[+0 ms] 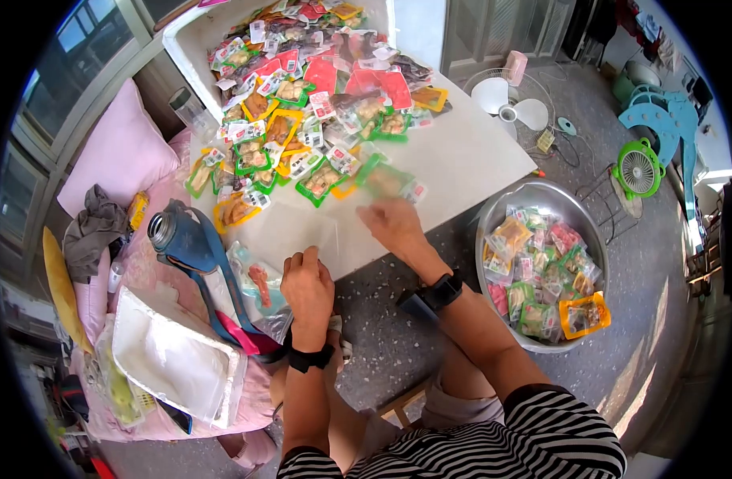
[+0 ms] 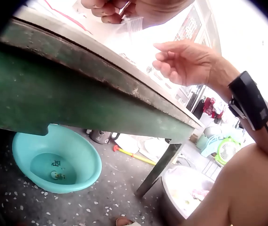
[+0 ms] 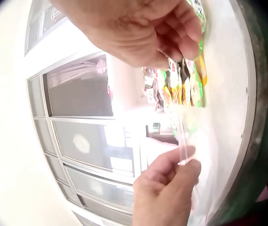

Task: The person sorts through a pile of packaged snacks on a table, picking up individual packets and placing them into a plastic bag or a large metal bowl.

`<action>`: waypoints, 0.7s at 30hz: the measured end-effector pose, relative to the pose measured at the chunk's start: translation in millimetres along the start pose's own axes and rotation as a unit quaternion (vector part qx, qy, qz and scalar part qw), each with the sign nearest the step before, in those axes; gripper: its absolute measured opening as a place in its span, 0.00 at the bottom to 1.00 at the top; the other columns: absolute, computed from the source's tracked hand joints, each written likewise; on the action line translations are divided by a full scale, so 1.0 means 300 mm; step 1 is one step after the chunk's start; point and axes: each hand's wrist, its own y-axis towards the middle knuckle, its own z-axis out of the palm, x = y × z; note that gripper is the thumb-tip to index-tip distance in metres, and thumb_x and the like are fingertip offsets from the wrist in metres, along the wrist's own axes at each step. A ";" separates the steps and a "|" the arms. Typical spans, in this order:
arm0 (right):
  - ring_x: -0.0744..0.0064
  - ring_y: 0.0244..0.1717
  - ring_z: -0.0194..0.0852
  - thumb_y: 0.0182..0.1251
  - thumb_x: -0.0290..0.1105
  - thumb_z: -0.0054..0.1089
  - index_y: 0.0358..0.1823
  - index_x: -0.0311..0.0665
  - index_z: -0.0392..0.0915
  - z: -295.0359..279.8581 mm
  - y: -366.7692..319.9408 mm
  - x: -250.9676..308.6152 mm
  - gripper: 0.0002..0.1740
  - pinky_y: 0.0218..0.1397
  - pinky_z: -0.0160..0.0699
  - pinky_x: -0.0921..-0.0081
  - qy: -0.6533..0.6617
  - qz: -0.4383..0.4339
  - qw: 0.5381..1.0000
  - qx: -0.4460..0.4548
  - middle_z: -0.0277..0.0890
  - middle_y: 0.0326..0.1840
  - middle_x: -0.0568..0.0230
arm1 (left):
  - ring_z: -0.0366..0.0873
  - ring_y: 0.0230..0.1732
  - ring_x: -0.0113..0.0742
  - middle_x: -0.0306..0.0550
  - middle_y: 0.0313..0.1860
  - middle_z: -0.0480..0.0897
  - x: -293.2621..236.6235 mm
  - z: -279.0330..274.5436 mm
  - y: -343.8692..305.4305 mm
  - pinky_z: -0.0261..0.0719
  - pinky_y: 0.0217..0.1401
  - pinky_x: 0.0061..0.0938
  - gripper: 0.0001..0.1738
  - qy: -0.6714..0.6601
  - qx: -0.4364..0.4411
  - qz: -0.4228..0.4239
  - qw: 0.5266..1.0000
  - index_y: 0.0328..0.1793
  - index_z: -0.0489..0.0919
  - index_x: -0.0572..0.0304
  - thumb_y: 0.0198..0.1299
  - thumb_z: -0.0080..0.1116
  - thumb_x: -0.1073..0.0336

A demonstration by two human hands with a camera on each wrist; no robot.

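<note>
My left hand (image 1: 306, 289) is at the front edge of the white table (image 1: 478, 152). Its thumb and fingers pinch the edge of a clear plastic bag (image 3: 183, 143). Next to that hand lies a clear packet (image 1: 258, 281) with a reddish piece inside. My right hand (image 1: 394, 229) hovers over the table, its fingers loosely bent and nothing in them in the left wrist view. Just beyond it, a green-edged packet (image 1: 386, 180) is blurred. Several green- and yellow-edged snack packets (image 1: 318, 182) are heaped farther back.
A white foam box (image 1: 182, 60) spills packets onto the table. To the right, a metal basin (image 1: 482, 263) holds more packets. An emptied-looking foam box (image 1: 170, 351) and a blue flask (image 1: 170, 231) lie on the left. Under the table sits a turquoise tub (image 2: 84, 141).
</note>
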 end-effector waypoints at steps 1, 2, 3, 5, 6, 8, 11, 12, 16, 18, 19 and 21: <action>0.54 0.29 0.80 0.56 0.43 0.65 0.28 0.32 0.80 -0.011 0.030 -0.040 0.17 0.36 0.78 0.60 -0.047 -0.028 0.993 -0.107 0.78 0.25 0.50 | 0.77 0.39 0.56 0.55 0.33 0.79 0.003 -0.001 -0.003 0.76 0.38 0.45 0.13 -0.005 0.000 -0.005 1.000 0.44 0.78 0.63 0.49 0.59 0.76; 0.53 0.33 0.80 0.55 0.44 0.67 0.32 0.32 0.80 -0.012 0.060 -0.092 0.19 0.38 0.77 0.58 -0.093 -0.058 0.971 -0.214 0.79 0.29 0.50 | 0.77 0.39 0.56 0.55 0.33 0.79 0.004 0.005 -0.009 0.76 0.38 0.45 0.13 -0.019 0.008 0.002 1.000 0.44 0.79 0.64 0.49 0.59 0.76; 0.52 0.35 0.79 0.54 0.45 0.68 0.35 0.32 0.79 -0.019 0.082 -0.139 0.21 0.39 0.77 0.57 -0.158 -0.078 0.955 -0.238 0.79 0.31 0.50 | 0.77 0.38 0.56 0.55 0.33 0.79 0.004 0.018 -0.014 0.76 0.38 0.45 0.14 -0.034 0.015 0.011 0.999 0.44 0.79 0.64 0.49 0.59 0.76; 0.49 0.38 0.78 0.52 0.45 0.69 0.41 0.31 0.78 -0.035 0.116 -0.204 0.25 0.41 0.76 0.56 -0.283 -0.118 0.908 -0.287 0.78 0.34 0.51 | 0.77 0.38 0.56 0.55 0.33 0.79 -0.001 0.042 -0.019 0.76 0.38 0.46 0.14 -0.057 0.030 0.025 0.998 0.45 0.79 0.64 0.49 0.60 0.76; 0.49 0.39 0.77 0.50 0.44 0.70 0.43 0.31 0.77 -0.042 0.117 -0.196 0.26 0.41 0.76 0.56 -0.294 -0.101 0.915 -0.258 0.79 0.34 0.52 | 0.77 0.38 0.56 0.55 0.33 0.79 -0.007 0.050 -0.024 0.76 0.39 0.46 0.14 -0.065 0.038 0.030 0.997 0.44 0.79 0.64 0.49 0.60 0.75; 0.49 0.40 0.77 0.48 0.43 0.72 0.45 0.30 0.75 -0.050 0.104 -0.183 0.28 0.42 0.76 0.55 -0.314 -0.065 0.926 -0.197 0.79 0.35 0.54 | 0.77 0.38 0.56 0.55 0.32 0.79 -0.007 0.054 -0.030 0.76 0.39 0.46 0.13 -0.076 0.051 0.036 0.995 0.44 0.79 0.64 0.50 0.60 0.75; 0.52 0.35 0.78 0.44 0.40 0.74 0.42 0.30 0.76 -0.038 0.120 -0.227 0.27 0.39 0.77 0.60 -0.250 -0.040 0.956 -0.148 0.80 0.33 0.53 | 0.77 0.38 0.57 0.56 0.32 0.78 -0.010 0.056 -0.031 0.75 0.39 0.47 0.11 -0.082 0.057 0.026 0.995 0.42 0.78 0.64 0.50 0.60 0.74; 0.56 0.33 0.78 0.46 0.38 0.73 0.41 0.30 0.76 -0.052 0.124 -0.227 0.24 0.38 0.77 0.63 -0.176 -0.017 0.978 -0.112 0.81 0.33 0.55 | 0.77 0.38 0.58 0.56 0.32 0.78 -0.007 0.059 -0.026 0.75 0.39 0.47 0.11 -0.084 0.056 0.021 0.995 0.42 0.78 0.65 0.51 0.60 0.74; 0.72 0.27 0.78 0.55 0.30 0.69 0.40 0.30 0.78 -0.107 0.110 -0.179 0.15 0.34 0.76 0.76 0.191 0.007 0.981 -0.018 0.82 0.32 0.62 | 0.76 0.37 0.58 0.57 0.31 0.78 -0.005 0.059 -0.020 0.74 0.38 0.48 0.08 -0.095 0.050 0.000 0.994 0.39 0.78 0.65 0.52 0.59 0.73; 0.79 0.28 0.78 0.58 0.27 0.67 0.41 0.30 0.79 -0.137 0.080 -0.143 0.11 0.34 0.76 0.79 0.354 0.010 0.935 0.027 0.82 0.32 0.66 | 0.76 0.36 0.59 0.57 0.30 0.78 -0.001 0.066 -0.016 0.74 0.37 0.48 0.06 -0.108 0.038 -0.008 0.993 0.38 0.78 0.65 0.52 0.59 0.74; 0.81 0.30 0.77 0.59 0.26 0.66 0.42 0.30 0.79 -0.159 0.058 -0.117 0.11 0.35 0.76 0.80 0.407 0.027 0.911 0.065 0.82 0.34 0.68 | 0.76 0.36 0.59 0.57 0.30 0.78 0.001 0.069 -0.013 0.74 0.37 0.48 0.06 -0.114 0.032 -0.011 0.993 0.37 0.78 0.65 0.53 0.58 0.74; 0.83 0.33 0.77 0.60 0.25 0.66 0.43 0.30 0.80 -0.184 0.017 -0.084 0.11 0.37 0.76 0.81 0.462 0.057 0.872 0.150 0.82 0.36 0.69 | 0.76 0.35 0.59 0.57 0.29 0.77 0.007 0.076 -0.008 0.73 0.37 0.48 0.05 -0.121 0.037 -0.026 0.992 0.36 0.78 0.65 0.53 0.57 0.74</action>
